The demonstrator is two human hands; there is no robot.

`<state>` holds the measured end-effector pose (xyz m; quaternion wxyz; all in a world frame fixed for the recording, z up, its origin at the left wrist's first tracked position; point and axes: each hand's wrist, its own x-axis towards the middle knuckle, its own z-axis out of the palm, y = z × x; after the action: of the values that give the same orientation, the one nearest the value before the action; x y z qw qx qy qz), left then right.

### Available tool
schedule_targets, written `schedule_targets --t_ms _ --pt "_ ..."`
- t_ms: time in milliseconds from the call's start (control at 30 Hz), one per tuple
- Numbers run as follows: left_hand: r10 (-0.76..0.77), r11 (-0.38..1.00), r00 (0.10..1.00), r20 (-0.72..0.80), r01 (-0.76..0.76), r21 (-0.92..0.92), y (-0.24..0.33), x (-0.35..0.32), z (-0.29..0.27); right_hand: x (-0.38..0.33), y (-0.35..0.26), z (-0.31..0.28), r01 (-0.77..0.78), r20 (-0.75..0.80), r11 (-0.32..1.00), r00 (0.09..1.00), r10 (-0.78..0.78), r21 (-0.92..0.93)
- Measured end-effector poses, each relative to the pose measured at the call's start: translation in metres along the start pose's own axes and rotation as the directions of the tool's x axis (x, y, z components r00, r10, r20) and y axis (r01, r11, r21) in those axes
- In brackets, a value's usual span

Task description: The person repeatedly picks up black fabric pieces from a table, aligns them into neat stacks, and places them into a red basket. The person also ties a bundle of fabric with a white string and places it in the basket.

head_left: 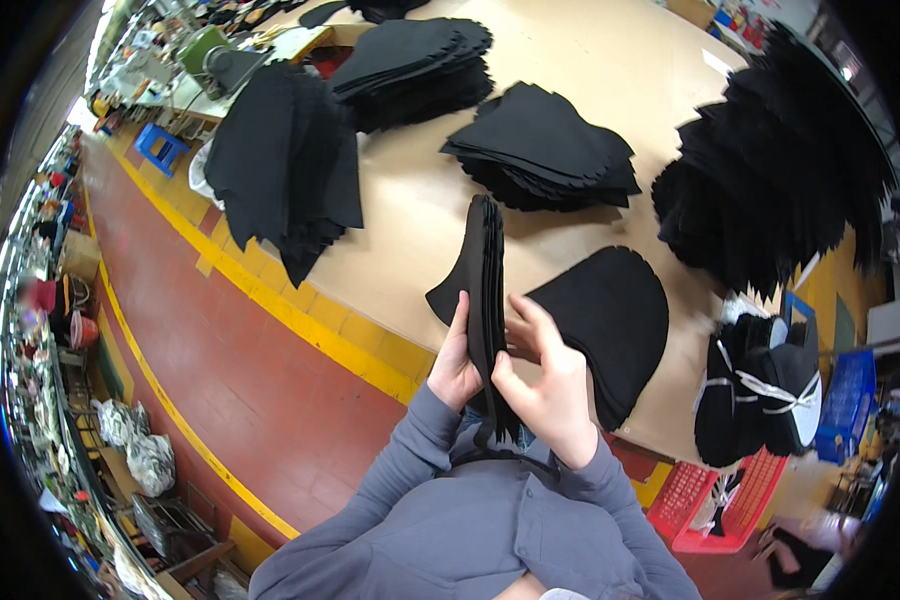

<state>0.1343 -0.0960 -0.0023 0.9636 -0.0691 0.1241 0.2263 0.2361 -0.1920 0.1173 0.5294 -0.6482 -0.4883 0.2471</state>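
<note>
I see a red plastic slatted crate (715,505) on the floor at right; its contents are unclear. My left hand (455,365) and right hand (545,385) both clasp an upright stack of flat black felt-like fabric pieces (487,290), held on edge above the edge of the tan wooden table (590,60). Beside it lies a rounded black fabric pile (610,315).
</note>
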Motion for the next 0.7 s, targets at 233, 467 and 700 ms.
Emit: schedule_targets --t_ms 233,467,700 --pt "0.341 0.938 0.939 -0.034 -0.343 -0.059 0.016 -0.029 0.028 0.013 -0.022 0.026 0.17 0.225 0.943 0.969 -0.106 -0.287" --pt "0.437 0.899 0.883 0.17 -0.424 -0.111 0.083 -0.065 -0.028 0.035 -0.055 0.054 0.477 0.094 0.825 0.877 -0.472 -0.304" --pt "0.648 0.739 0.747 -0.148 -0.664 -0.116 0.126 -0.137 -0.017 0.117 -0.082 0.1 0.448 -0.231 0.889 0.878 -0.42 0.088"
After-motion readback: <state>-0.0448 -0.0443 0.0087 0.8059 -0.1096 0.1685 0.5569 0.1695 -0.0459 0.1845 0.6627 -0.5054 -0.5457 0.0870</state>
